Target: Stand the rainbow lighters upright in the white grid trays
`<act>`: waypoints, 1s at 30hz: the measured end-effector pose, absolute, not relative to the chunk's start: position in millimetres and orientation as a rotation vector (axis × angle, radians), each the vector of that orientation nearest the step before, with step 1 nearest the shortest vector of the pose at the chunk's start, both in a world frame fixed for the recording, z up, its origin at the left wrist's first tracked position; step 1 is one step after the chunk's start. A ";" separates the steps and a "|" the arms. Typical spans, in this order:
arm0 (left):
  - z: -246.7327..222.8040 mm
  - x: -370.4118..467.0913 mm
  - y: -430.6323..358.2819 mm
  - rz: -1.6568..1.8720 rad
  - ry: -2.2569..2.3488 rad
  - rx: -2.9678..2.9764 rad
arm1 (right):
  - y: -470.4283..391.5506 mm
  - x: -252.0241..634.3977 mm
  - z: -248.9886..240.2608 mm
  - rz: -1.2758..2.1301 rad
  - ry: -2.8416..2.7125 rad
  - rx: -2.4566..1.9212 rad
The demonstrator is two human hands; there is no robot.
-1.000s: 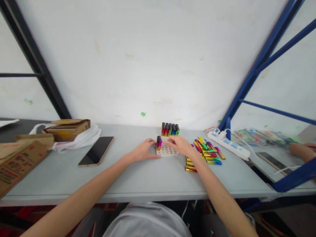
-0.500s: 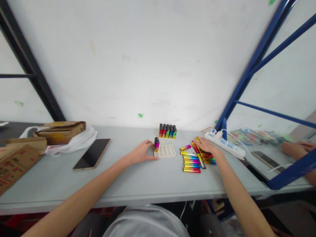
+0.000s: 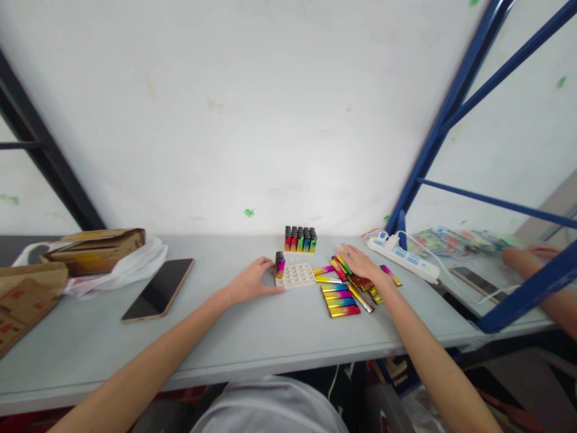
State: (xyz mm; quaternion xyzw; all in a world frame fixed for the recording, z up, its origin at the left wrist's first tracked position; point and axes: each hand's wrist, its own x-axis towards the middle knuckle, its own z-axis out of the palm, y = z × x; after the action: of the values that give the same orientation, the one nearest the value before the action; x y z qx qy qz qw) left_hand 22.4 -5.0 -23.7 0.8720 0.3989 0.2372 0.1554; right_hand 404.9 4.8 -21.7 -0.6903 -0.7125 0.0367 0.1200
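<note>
A white tray with a grid of holes (image 3: 300, 275) lies on the grey table, and a few purple and gold lighters (image 3: 280, 266) stand upright at its left end. My left hand (image 3: 253, 281) rests around that end, thumb and fingers apart. My right hand (image 3: 360, 263) lies palm down, fingers spread, on a loose pile of shiny coloured lighters (image 3: 360, 296), partly hiding them. Left of the pile, several lighters lie side by side in a row (image 3: 340, 300). Behind the tray stands a block of upright lighters with black tops (image 3: 300, 239).
A phone (image 3: 158, 289) lies at left beside a white plastic bag (image 3: 151, 255) and cardboard boxes (image 3: 97, 249). A white power strip (image 3: 403, 260) sits at right near a blue metal frame (image 3: 421, 162). Beyond it are another person's hands (image 3: 525, 258) and a second phone (image 3: 478, 284).
My right hand has shifted the pile of lighters leftward, closer to the tray. One lighter now lies apart, right of my right wrist. My left hand stays by the tray; the view has moved slightly.
</note>
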 end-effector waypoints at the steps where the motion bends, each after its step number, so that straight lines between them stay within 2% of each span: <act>1: -23.9 22.3 -4.7 0.685 1.142 2.496 | 2.6 414.5 -19.0 0.070 -2.065 -1.997; 4: -22.6 22.9 -4.8 0.689 1.143 2.489 | -10.3 452.1 -11.4 -0.039 -2.011 -1.995; 7: -19.7 23.9 -6.2 0.678 1.147 2.486 | -30.3 488.7 -8.9 -0.105 -1.877 -2.193; 10: -18.0 24.3 -7.0 0.662 1.167 2.489 | -46.4 510.1 -12.0 -0.027 -1.846 -2.338; 14: -19.6 23.6 -5.8 0.682 1.158 2.488 | -48.2 510.0 -15.1 0.034 -1.835 -2.274; 16: -21.0 23.3 -4.9 0.681 1.141 2.492 | -43.4 497.9 -11.5 0.113 -1.724 -2.139; 19: -21.8 23.1 -4.8 0.659 1.137 2.500 | -36.8 463.1 2.1 0.427 -1.585 -1.744; 25: -20.7 23.2 -7.2 0.674 1.126 2.498 | -21.0 354.2 36.6 0.928 -1.610 -1.177; 27: -21.1 23.2 -7.3 0.690 1.116 2.493 | -11.3 319.8 40.4 0.981 -1.599 -1.154; 30: -22.8 23.4 -6.6 0.704 1.104 2.493 | 0.8 280.7 36.0 0.804 -1.618 -1.168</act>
State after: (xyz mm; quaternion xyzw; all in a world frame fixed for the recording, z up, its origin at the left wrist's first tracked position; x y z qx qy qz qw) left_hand 23.4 -6.6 -22.8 0.8736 0.3869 0.2468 0.1619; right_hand 280.7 0.8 36.0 -0.4778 -0.6616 0.3289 0.4752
